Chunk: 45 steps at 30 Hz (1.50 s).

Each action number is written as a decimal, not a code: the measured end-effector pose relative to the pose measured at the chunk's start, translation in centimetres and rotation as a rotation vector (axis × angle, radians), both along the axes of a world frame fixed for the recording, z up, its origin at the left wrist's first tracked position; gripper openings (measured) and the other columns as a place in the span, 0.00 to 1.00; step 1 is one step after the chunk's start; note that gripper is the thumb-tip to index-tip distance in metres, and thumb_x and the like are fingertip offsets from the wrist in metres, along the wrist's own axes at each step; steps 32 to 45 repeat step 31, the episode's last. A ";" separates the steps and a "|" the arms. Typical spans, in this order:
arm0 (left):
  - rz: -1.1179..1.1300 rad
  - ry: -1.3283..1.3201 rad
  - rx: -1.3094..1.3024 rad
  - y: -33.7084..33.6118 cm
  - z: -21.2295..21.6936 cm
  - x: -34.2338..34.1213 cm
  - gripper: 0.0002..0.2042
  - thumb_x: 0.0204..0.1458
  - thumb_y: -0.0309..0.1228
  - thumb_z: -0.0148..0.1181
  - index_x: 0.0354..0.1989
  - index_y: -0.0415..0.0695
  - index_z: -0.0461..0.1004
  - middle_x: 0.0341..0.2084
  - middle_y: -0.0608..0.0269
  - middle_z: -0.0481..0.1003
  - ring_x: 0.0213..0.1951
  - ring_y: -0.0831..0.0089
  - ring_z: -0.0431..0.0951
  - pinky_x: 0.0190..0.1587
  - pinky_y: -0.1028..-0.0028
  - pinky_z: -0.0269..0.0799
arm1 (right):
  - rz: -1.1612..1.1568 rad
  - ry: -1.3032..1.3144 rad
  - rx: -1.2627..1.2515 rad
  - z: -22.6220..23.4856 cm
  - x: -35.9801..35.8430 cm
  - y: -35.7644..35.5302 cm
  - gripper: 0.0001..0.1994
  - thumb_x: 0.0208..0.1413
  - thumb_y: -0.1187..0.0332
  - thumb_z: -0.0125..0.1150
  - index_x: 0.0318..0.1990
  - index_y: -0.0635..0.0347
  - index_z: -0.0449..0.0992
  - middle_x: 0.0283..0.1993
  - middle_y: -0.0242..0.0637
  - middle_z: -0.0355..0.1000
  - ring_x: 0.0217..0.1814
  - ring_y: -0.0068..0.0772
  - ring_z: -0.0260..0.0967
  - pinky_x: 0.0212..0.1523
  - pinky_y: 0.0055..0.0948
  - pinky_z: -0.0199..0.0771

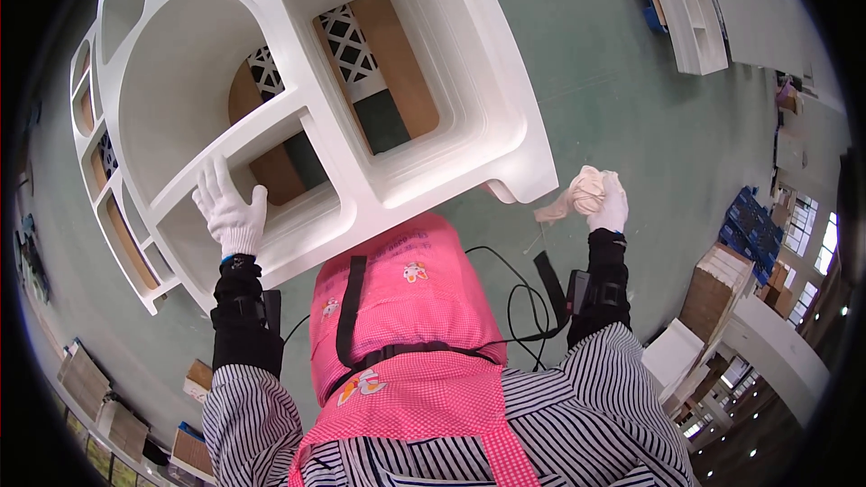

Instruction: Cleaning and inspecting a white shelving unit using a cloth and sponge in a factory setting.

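A large white moulded frame with several rounded openings stands right in front of me. My left hand, in a white glove, rests on one of its inner ribs with the fingers stretched out and the thumb apart. Off the frame's near right corner, my right hand is gloved too and closed round a bunched cream cloth. A loose end of the cloth hangs toward the frame, apart from it. Black cuffs with straps sit on both wrists.
Cardboard strips and a black-and-white lattice show through the frame's openings. Similar white pieces stand at the far right. A black cable loops by my waist. Blue pallets and stacked boards are to the right on the green floor.
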<state>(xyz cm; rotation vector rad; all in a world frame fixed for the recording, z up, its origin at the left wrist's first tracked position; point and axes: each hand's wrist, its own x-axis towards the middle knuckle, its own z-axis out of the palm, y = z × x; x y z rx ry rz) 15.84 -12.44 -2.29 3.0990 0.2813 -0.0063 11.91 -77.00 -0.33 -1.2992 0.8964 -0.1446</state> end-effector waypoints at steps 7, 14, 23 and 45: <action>-0.250 0.350 -0.155 1.1 2.4 11.1 0.28 0.44 0.39 0.69 0.56 0.51 0.71 0.44 0.56 0.79 0.50 0.56 0.78 0.54 0.60 0.72 | 0.504 0.278 -1.054 1.8 7.5 12.7 0.30 0.58 0.59 0.66 0.62 0.67 0.65 0.62 0.52 0.65 0.67 0.49 0.60 0.68 0.41 0.60; -0.355 0.522 -0.234 2.3 1.8 13.9 0.14 0.48 0.42 0.64 0.40 0.51 0.76 0.30 0.59 0.80 0.36 0.56 0.82 0.40 0.58 0.77 | 0.694 -0.035 -1.211 -5.7 21.2 18.4 0.30 0.62 0.59 0.59 0.68 0.64 0.59 0.67 0.53 0.60 0.71 0.54 0.55 0.70 0.44 0.57; -0.343 0.357 -0.304 2.9 1.0 13.4 0.17 0.43 0.42 0.67 0.41 0.51 0.77 0.32 0.60 0.81 0.38 0.59 0.82 0.39 0.60 0.77 | 0.802 0.164 -1.223 -5.6 48.3 28.2 0.23 0.59 0.50 0.59 0.55 0.50 0.66 0.59 0.40 0.66 0.65 0.48 0.60 0.63 0.51 0.62; -0.311 0.542 -0.296 3.5 0.3 14.1 0.25 0.43 0.43 0.68 0.52 0.52 0.74 0.42 0.60 0.80 0.46 0.61 0.81 0.46 0.62 0.77 | 0.846 0.059 -1.319 -5.9 63.6 33.5 0.24 0.59 0.47 0.56 0.57 0.50 0.67 0.61 0.39 0.63 0.66 0.46 0.58 0.63 0.52 0.60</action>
